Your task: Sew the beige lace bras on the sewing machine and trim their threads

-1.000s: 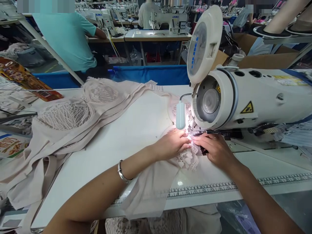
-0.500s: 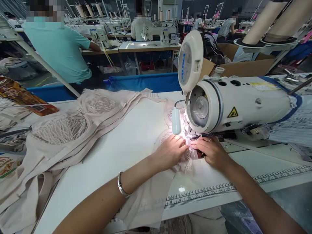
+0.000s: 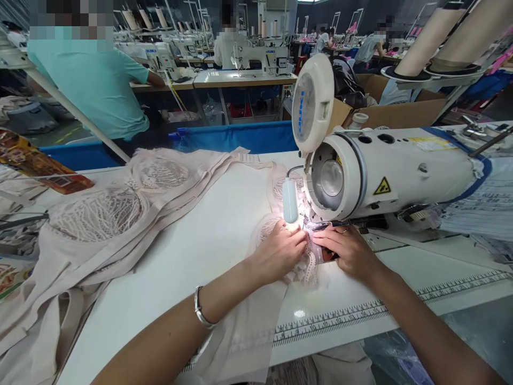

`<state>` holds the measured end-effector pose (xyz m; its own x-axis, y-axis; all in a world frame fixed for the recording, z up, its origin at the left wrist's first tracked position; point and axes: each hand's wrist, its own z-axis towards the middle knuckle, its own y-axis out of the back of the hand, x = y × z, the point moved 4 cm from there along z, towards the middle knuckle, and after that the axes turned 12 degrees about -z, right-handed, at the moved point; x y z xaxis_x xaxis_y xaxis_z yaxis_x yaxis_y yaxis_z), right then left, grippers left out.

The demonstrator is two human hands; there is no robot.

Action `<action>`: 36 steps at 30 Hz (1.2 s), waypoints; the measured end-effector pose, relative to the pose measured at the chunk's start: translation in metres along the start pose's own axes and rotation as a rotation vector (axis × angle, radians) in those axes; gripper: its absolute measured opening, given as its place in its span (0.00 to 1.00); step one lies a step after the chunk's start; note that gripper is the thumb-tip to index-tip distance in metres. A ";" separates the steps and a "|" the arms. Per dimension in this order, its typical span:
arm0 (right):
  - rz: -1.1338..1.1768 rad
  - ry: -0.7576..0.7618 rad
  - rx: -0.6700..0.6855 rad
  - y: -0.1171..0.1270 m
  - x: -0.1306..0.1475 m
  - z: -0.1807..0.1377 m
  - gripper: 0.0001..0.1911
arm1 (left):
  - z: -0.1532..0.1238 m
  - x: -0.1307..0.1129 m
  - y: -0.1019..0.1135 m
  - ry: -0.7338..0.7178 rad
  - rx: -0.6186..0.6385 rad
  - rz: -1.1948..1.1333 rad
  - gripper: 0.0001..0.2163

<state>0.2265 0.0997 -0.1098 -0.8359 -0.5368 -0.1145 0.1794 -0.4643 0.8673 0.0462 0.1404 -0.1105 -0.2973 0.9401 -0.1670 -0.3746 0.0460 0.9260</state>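
A white sewing machine (image 3: pixel 404 168) reaches in from the right, its round end cover hinged up. Under its lit needle area lies a pale pink lace bra (image 3: pixel 310 272). My left hand (image 3: pixel 280 251) grips the lace just left of the needle, its fingers bent and pressed together. On the other side, my right hand (image 3: pixel 348 248) holds the edge of the same bra, with fingertips close to the left hand's. The needle and the exact stitching spot are hidden by glare and fingers. Sheer fabric (image 3: pixel 244 331) hangs toward the table's front edge beneath my left forearm.
More pale bras (image 3: pixel 100 214) are heaped along the left. A small lamp (image 3: pixel 290 200) hangs close to my left fingers. A ruler strip (image 3: pixel 340 321) runs along the front edge. Thread cones (image 3: pixel 430 40) stand at upper right. A person in a turquoise shirt (image 3: pixel 88 91) sits ahead.
My left fingers have bunched slightly while staying on the lace. The lace end below them has shifted a little. My right hand keeps nearly the same place, and the view has moved slightly.
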 end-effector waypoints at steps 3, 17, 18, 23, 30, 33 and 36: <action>0.008 -0.009 0.010 -0.002 0.000 0.000 0.35 | 0.000 -0.001 0.001 0.019 0.013 0.007 0.11; 0.015 0.001 0.003 0.001 0.002 0.000 0.31 | 0.000 0.001 -0.003 0.088 0.022 -0.010 0.09; 0.019 -0.002 0.011 0.000 0.001 -0.001 0.31 | 0.000 0.002 -0.004 0.097 0.022 -0.013 0.09; 0.033 -0.012 0.023 -0.003 -0.001 -0.002 0.31 | 0.001 0.004 -0.007 0.137 0.023 0.002 0.07; -0.092 -0.035 -0.067 0.006 0.001 -0.001 0.20 | 0.002 0.005 0.002 0.330 0.060 0.041 0.20; -0.168 -0.063 -0.046 0.009 -0.001 -0.004 0.16 | 0.005 0.019 0.005 0.399 0.143 -0.010 0.10; -0.280 -0.186 0.083 0.009 -0.012 -0.010 0.09 | 0.011 0.046 0.007 0.430 0.168 -0.056 0.17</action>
<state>0.2430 0.0947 -0.1056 -0.9283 -0.2559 -0.2698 -0.1065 -0.5122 0.8522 0.0399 0.1877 -0.1083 -0.6312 0.7105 -0.3112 -0.2640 0.1805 0.9475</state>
